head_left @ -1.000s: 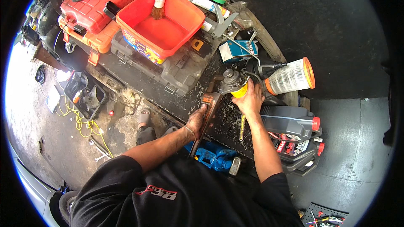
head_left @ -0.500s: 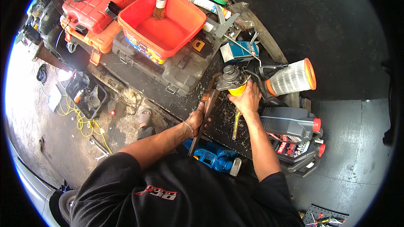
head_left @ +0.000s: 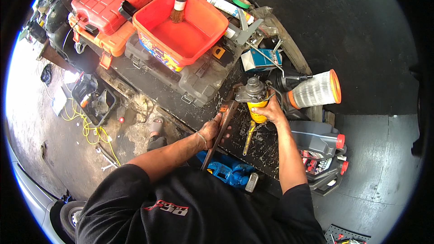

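My left hand [head_left: 209, 132] is closed round the handle of a rusty pipe wrench [head_left: 227, 116], whose jaw end rests near the filter. My right hand [head_left: 272, 110] grips a yellow canister filter [head_left: 257, 114] from its right side, thumb across the front. On top of the canister sits a grey metal filter head [head_left: 253, 91], its flange reaching left toward the wrench. A long, narrow yellow tool [head_left: 248, 140] lies on the dark bench just below the canister; its kind is unclear.
A red tub [head_left: 181, 54] with a brush [head_left: 178, 11] stands on a grey case [head_left: 199, 83]. Right of my hand lie a pleated air filter [head_left: 312, 91] and dark oil jugs [head_left: 316, 136]. Beyond is a teal box [head_left: 261, 60]. A blue jack [head_left: 230, 171] sits below the bench edge.
My right hand has brought the filter and its head slightly nearer to me and turned it, so more of the yellow canister shows. The left hand keeps its hold on the wrench.
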`<state>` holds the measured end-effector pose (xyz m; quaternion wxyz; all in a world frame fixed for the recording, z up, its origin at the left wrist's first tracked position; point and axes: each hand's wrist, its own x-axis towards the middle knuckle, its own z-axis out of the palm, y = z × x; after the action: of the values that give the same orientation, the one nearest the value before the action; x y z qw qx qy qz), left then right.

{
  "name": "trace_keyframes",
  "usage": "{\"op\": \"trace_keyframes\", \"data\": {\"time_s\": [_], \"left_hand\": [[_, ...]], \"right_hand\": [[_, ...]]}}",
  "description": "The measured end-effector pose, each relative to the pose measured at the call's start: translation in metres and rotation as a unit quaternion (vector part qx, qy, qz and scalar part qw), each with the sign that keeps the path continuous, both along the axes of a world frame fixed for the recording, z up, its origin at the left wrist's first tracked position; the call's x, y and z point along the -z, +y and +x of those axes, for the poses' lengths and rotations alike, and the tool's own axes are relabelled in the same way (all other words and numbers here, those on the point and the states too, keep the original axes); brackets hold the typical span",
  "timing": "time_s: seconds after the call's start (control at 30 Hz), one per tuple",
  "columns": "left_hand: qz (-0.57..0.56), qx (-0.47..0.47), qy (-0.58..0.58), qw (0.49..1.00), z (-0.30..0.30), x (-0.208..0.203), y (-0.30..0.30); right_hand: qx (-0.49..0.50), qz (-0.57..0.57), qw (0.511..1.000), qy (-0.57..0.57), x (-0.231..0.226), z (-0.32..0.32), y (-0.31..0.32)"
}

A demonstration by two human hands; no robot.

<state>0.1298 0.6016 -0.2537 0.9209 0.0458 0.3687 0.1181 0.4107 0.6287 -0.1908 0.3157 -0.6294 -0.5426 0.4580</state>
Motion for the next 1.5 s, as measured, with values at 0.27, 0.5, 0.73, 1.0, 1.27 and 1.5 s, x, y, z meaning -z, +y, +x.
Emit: {"op": "trace_keyframes", "data": {"time_s": [0.27,0.5,0.73,1.0,1.27,1.5], "left_hand": [[0.035,-0.015,0.043,0.998,0.004,0.004,-0.001],[0.035,-0.029,0.034,0.998,0.008,0.011,-0.007],[0.026,0.01,0.102,0.994,0.008,0.004,-0.003],[0.062,-0.063,0.029,0.996,0.01,0.014,-0.01],[0.02,-0.081,0.05,0.995,0.018,0.014,-0.013],[0.013,-0.06,0.132,0.989,0.022,0.005,-0.011]], "right_hand": [[0.027,0.023,0.982,-0.185,-0.03,-0.035,-0.001],[-0.022,0.052,0.94,-0.338,-0.055,-0.044,0.009],[-0.012,0.055,0.945,-0.321,-0.044,-0.048,0.012],[-0.037,0.022,0.937,-0.347,-0.07,-0.056,0.018],[-0.024,-0.027,0.969,-0.243,-0.053,-0.03,0.01],[-0.036,-0.022,0.973,-0.227,-0.046,-0.021,0.009]]}}
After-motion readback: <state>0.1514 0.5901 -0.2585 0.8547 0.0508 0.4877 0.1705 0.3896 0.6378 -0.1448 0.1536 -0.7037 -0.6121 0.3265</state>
